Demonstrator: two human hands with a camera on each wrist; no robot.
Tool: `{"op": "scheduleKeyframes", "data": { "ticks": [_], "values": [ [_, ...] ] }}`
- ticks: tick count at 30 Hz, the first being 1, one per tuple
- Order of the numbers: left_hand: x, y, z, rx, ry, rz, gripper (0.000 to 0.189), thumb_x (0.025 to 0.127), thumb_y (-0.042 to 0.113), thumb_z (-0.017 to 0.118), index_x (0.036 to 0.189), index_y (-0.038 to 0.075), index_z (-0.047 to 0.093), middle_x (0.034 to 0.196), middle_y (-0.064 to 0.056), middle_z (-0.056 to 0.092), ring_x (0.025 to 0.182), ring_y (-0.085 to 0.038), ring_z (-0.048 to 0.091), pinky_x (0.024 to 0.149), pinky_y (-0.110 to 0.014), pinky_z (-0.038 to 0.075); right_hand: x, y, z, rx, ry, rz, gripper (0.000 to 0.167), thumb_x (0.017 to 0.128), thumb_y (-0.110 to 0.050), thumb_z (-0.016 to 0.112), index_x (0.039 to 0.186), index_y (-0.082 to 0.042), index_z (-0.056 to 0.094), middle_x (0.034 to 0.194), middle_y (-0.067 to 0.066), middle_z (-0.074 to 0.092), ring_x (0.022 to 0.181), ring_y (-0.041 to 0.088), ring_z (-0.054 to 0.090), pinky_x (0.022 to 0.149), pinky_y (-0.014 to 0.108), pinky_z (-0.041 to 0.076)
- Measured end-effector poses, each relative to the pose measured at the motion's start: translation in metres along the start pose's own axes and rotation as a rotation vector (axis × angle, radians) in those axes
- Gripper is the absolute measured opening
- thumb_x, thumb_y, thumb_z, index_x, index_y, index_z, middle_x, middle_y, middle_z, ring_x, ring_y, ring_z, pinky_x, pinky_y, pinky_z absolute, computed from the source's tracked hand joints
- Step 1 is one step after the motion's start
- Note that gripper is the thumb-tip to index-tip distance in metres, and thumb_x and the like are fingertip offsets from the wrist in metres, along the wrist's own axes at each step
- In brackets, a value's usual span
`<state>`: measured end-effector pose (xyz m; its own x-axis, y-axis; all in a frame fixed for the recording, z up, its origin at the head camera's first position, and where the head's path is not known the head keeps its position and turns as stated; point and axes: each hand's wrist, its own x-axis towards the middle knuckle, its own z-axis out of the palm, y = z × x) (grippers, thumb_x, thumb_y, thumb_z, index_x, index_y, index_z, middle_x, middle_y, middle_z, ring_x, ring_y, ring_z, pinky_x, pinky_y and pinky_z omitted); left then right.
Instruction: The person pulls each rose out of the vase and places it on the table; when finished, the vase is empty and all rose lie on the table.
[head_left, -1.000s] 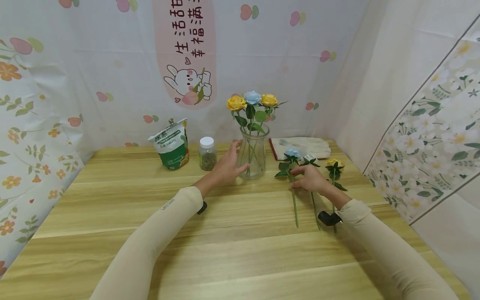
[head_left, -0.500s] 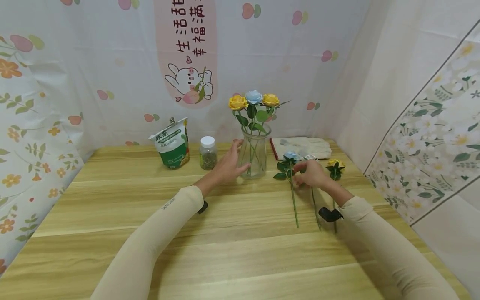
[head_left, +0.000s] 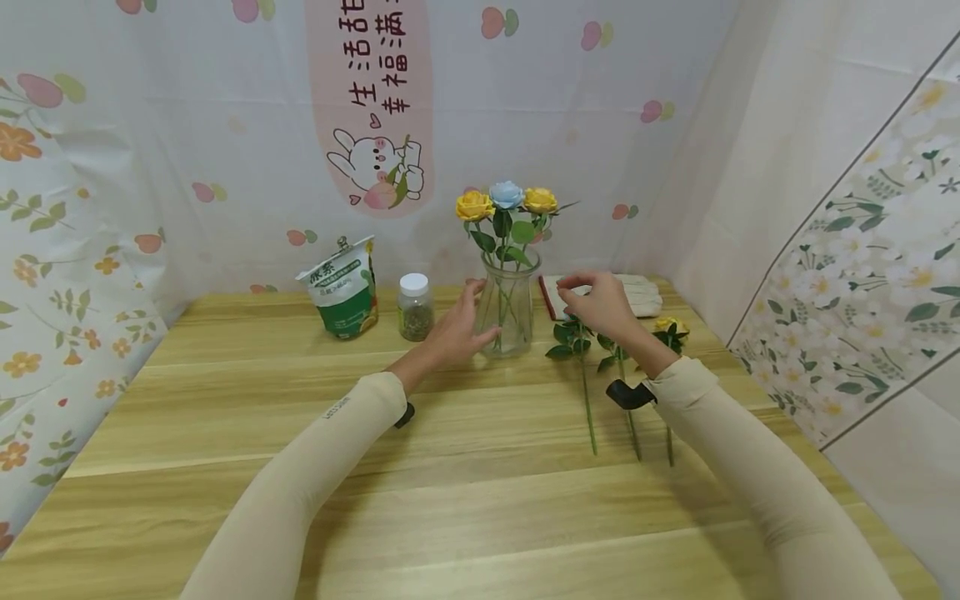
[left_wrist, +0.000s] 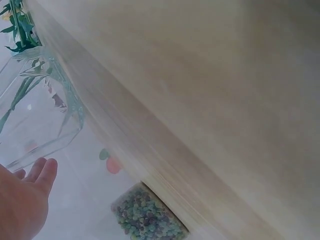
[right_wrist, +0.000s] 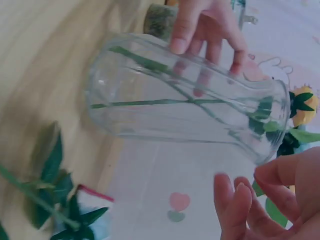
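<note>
Three roses (head_left: 507, 195) are standing in vase (head_left: 516, 310), three loose roses (head_left: 672, 337) lying outside; spread left hand (head_left: 453, 331) flanking it, right hand (head_left: 602, 308) holding nothing.

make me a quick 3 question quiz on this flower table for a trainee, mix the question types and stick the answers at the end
1. Multiple choice: how many rose blooms stand above the glass vase in the head view? a) two b) three c) five
2. True or false: in the head view, the white-lidded jar stands to the right of the glass vase.
3. Short answer: in the head view, which of the person's hands is nearer the glass vase?

Key: 1. b, three; 2. False, it stands to the left; 3. The left hand.
</note>
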<state>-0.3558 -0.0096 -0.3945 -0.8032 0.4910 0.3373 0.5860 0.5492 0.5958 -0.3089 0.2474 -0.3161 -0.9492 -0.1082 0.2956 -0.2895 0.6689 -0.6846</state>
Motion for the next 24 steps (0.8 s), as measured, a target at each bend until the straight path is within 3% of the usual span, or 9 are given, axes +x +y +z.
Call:
{"op": "scheduleKeyframes", "data": {
  "ticks": [3, 5, 6, 8, 10, 13, 17, 22, 24],
  "values": [
    [0.000, 0.000, 0.000, -0.002, 0.000, -0.005, 0.082, 0.095, 0.029, 0.069, 0.153, 0.012, 0.014, 0.159, -0.013, 0.027, 0.136, -0.029, 0.045, 0.089, -0.049, 0.052, 0.009, -0.010, 0.001, 0.035, 0.050, -0.010, 0.024, 0.100, -0.015, 0.057, 0.116, -0.002, 0.071, 0.103, 0.020, 0.069, 0.053, 0.005, 0.057, 0.040, 0.026, 0.034],
    [0.000, 0.000, 0.000, 0.003, -0.001, -0.009, 0.082, 0.095, 0.030, 0.069, 0.153, 0.012, 0.013, 0.159, -0.013, 0.027, 0.136, -0.029, 0.046, 0.088, -0.049, 0.053, 0.015, -0.015, 0.003, 0.061, 0.079, -0.017, 0.026, 0.101, -0.017, 0.056, 0.117, -0.003, 0.071, 0.090, 0.021, 0.069, 0.049, 0.009, 0.053, 0.041, 0.026, 0.036],
    [0.001, 0.001, 0.001, 0.006, -0.003, -0.009, 0.082, 0.095, 0.030, 0.068, 0.153, 0.012, 0.014, 0.159, -0.013, 0.027, 0.136, -0.028, 0.046, 0.088, -0.049, 0.053, 0.018, -0.017, 0.004, 0.079, 0.086, -0.020, 0.027, 0.101, -0.018, 0.055, 0.118, -0.003, 0.071, 0.091, 0.021, 0.069, 0.052, 0.011, 0.055, 0.043, 0.025, 0.037],
    [0.000, 0.001, 0.000, 0.010, -0.004, -0.009, 0.082, 0.095, 0.030, 0.069, 0.153, 0.012, 0.014, 0.159, -0.013, 0.028, 0.135, -0.029, 0.046, 0.089, -0.049, 0.052, 0.025, -0.022, 0.008, 0.109, 0.081, -0.035, 0.030, 0.102, -0.020, 0.054, 0.121, -0.004, 0.070, 0.098, 0.021, 0.070, 0.065, 0.017, 0.065, 0.046, 0.026, 0.039],
    [0.000, 0.001, 0.000, 0.012, -0.004, -0.005, 0.082, 0.095, 0.029, 0.069, 0.153, 0.011, 0.014, 0.159, -0.014, 0.028, 0.135, -0.029, 0.046, 0.091, -0.049, 0.052, 0.031, -0.026, 0.011, 0.138, 0.062, -0.043, 0.031, 0.102, -0.020, 0.054, 0.125, -0.004, 0.069, 0.120, 0.018, 0.067, 0.091, 0.024, 0.071, 0.051, 0.029, 0.041],
    [0.000, 0.001, 0.000, 0.006, -0.003, 0.004, 0.082, 0.095, 0.028, 0.069, 0.153, 0.010, 0.014, 0.158, -0.015, 0.028, 0.135, -0.030, 0.046, 0.096, -0.049, 0.049, 0.038, -0.030, 0.016, 0.166, 0.015, -0.045, 0.034, 0.103, -0.020, 0.053, 0.130, -0.003, 0.065, 0.142, 0.016, 0.054, 0.119, 0.033, 0.061, 0.070, 0.036, 0.052],
    [0.000, 0.000, -0.001, -0.001, -0.002, 0.011, 0.081, 0.095, 0.029, 0.068, 0.153, 0.010, 0.014, 0.158, -0.015, 0.028, 0.135, -0.030, 0.045, 0.100, -0.048, 0.047, 0.045, -0.031, 0.020, 0.199, -0.029, -0.022, 0.036, 0.104, -0.020, 0.051, 0.134, -0.002, 0.061, 0.152, 0.015, 0.043, 0.130, 0.038, 0.051, 0.100, 0.049, 0.047],
    [0.001, 0.001, -0.001, -0.008, 0.002, 0.002, 0.079, 0.095, 0.032, 0.068, 0.152, 0.009, 0.017, 0.156, -0.015, 0.031, 0.134, -0.031, 0.046, 0.098, -0.049, 0.048, 0.051, -0.029, 0.023, 0.224, -0.067, 0.034, 0.038, 0.106, -0.022, 0.049, 0.137, -0.004, 0.059, 0.158, 0.010, 0.034, 0.139, 0.036, 0.040, 0.105, 0.049, 0.043],
    [0.002, 0.002, -0.001, -0.012, 0.006, -0.007, 0.079, 0.095, 0.032, 0.068, 0.151, 0.009, 0.018, 0.156, -0.014, 0.033, 0.134, -0.031, 0.047, 0.097, -0.050, 0.049, 0.053, -0.028, 0.023, 0.232, -0.085, 0.061, 0.039, 0.106, -0.023, 0.047, 0.139, -0.005, 0.057, 0.158, 0.010, 0.035, 0.129, 0.032, 0.050, 0.099, 0.045, 0.047]
  ]
}}
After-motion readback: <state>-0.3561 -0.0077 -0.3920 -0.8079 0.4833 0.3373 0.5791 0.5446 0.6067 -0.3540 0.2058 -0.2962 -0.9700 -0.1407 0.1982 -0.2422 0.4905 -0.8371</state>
